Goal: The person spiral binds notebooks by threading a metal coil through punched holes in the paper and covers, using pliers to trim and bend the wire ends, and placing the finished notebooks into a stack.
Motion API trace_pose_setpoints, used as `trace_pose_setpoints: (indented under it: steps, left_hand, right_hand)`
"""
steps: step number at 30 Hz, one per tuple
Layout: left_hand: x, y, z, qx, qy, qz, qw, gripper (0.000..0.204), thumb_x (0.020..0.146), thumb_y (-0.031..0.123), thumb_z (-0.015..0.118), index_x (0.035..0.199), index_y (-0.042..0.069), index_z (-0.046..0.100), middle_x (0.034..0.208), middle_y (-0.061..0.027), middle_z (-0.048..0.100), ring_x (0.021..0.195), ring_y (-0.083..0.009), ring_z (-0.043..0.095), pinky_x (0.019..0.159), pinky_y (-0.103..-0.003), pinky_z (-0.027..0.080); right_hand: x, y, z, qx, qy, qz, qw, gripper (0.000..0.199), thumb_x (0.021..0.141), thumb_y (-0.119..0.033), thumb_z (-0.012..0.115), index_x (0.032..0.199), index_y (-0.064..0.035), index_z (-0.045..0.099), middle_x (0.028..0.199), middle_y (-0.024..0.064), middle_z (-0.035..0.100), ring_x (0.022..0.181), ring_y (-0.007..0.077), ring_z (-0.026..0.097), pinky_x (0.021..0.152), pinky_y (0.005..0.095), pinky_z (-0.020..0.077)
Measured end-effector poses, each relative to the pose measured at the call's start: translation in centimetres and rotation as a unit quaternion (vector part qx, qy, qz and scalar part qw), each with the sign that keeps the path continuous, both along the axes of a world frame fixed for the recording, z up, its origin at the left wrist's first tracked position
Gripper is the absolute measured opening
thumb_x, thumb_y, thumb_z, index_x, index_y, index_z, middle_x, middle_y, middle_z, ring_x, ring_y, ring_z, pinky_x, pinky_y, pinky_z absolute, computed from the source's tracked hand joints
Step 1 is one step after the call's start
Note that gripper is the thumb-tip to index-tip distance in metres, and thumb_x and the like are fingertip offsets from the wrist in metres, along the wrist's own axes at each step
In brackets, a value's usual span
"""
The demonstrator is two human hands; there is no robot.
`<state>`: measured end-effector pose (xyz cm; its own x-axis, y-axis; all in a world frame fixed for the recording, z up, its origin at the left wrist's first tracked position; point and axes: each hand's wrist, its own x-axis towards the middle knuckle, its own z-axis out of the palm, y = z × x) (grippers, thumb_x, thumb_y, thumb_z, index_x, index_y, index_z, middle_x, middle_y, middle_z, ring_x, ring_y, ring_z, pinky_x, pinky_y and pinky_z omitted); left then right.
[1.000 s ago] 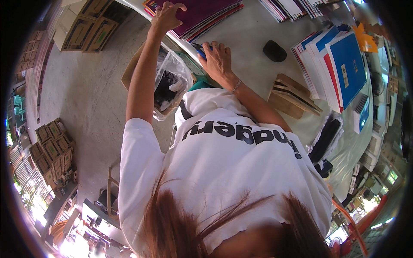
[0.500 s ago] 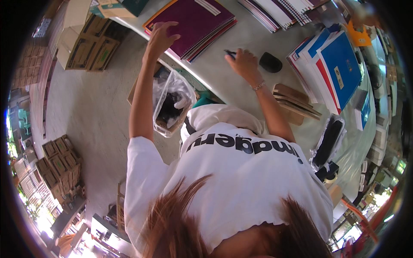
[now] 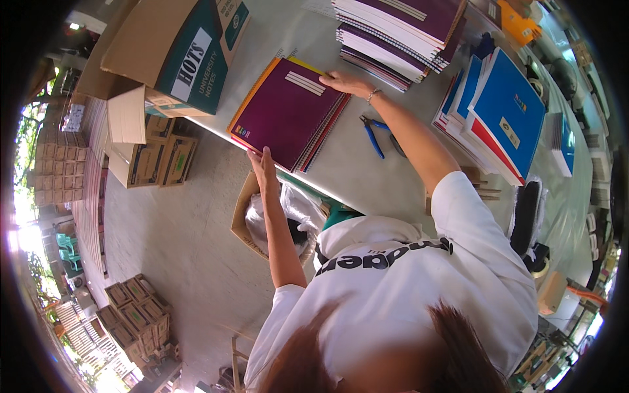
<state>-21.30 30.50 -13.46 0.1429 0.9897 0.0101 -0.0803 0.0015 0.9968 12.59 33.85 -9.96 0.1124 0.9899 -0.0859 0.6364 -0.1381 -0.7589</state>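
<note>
A stack of spiral notebooks, with a purple cover on top and orange, yellow and red edges below, lies at the table's near-left edge. My left hand is at its near edge, thumb on the cover and fingers along the side. At the far right corner, my right hand grips the stack, fingertips over the edge. To the right of the stack lies a pair of blue-handled cutting pliers, held by neither hand.
An open carton stands beyond the stack at left. More spiral notebooks are piled at the far side, and blue books at right. Below the table edge sits a plastic-lined box. Cartons are stacked on the floor.
My right hand has let go of the pliers and moved to the stack's far corner. My left hand has closed on its near edge. The view has shifted, showing the open carton.
</note>
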Motion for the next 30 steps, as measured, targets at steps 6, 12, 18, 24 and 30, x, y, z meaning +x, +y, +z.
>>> trace_pose_setpoints:
  steps: [6, 12, 18, 24, 30]
  left_hand:
    - [-1.6, 4.5, 1.8, -0.079, 0.016, -0.050, 0.995, 0.047, 0.094, 0.037, 0.055, 0.120, -0.001, 0.047, 0.093, -0.0073, 0.058, 0.079, -0.0135, 0.056, 0.071, -0.029, 0.047]
    - [-1.0, 14.9, 6.0, -0.224, 0.309, -0.108, 0.918, 0.086, 0.093, 0.070, 0.027, 0.126, -0.003, 0.056, 0.104, -0.0097, 0.066, 0.093, -0.0193, 0.062, 0.090, -0.032, 0.046]
    - [2.8, 21.5, 3.5, -0.101, 0.416, -0.180, 0.886, 0.096, 0.087, 0.079, 0.021, 0.101, -0.001, 0.072, 0.092, -0.0130, 0.068, 0.092, -0.0243, 0.062, 0.092, -0.035, 0.043]
    - [19.1, 19.4, 4.9, -0.017, 0.559, -0.318, 0.766, 0.104, 0.082, 0.083, 0.014, 0.109, -0.001, 0.068, 0.120, -0.0277, 0.060, 0.122, -0.0411, 0.050, 0.104, -0.046, 0.034]
    - [24.1, 15.1, 5.9, 0.117, 0.561, -0.389, 0.722, 0.091, 0.085, 0.079, 0.023, 0.115, 0.005, 0.067, 0.122, -0.0248, 0.059, 0.121, -0.0422, 0.051, 0.107, -0.049, 0.031]
  right_hand:
    - [-2.1, -4.0, -1.5, -0.067, 0.102, -0.030, 0.992, 0.051, 0.090, -0.050, 0.055, 0.093, 0.0011, 0.059, 0.072, 0.0076, 0.058, 0.069, 0.0192, 0.056, 0.064, 0.0388, 0.0460]
    - [-13.3, -11.9, -2.8, -0.017, 0.357, -0.204, 0.911, 0.044, 0.085, -0.019, 0.068, 0.120, 0.0024, 0.051, 0.102, 0.0063, 0.061, 0.096, 0.0124, 0.056, 0.081, 0.0323, 0.0483]
    - [-22.3, -16.3, 2.8, -0.115, 0.632, -0.377, 0.668, 0.051, 0.084, -0.006, 0.059, 0.130, -0.0077, 0.036, 0.117, 0.0088, 0.046, 0.106, 0.0207, 0.051, 0.090, 0.0469, 0.0499]
    - [-27.6, -13.5, 0.7, -0.047, 0.756, -0.489, 0.433, 0.057, 0.089, -0.002, 0.054, 0.131, -0.0162, 0.018, 0.121, 0.0063, 0.033, 0.113, 0.0209, 0.044, 0.101, 0.0610, 0.0445]
    - [-31.2, -11.0, 0.8, -0.054, 0.781, -0.462, 0.416, 0.048, 0.094, -0.011, 0.053, 0.131, -0.0191, 0.021, 0.114, 0.0029, 0.043, 0.114, 0.0168, 0.050, 0.102, 0.0507, 0.0450]
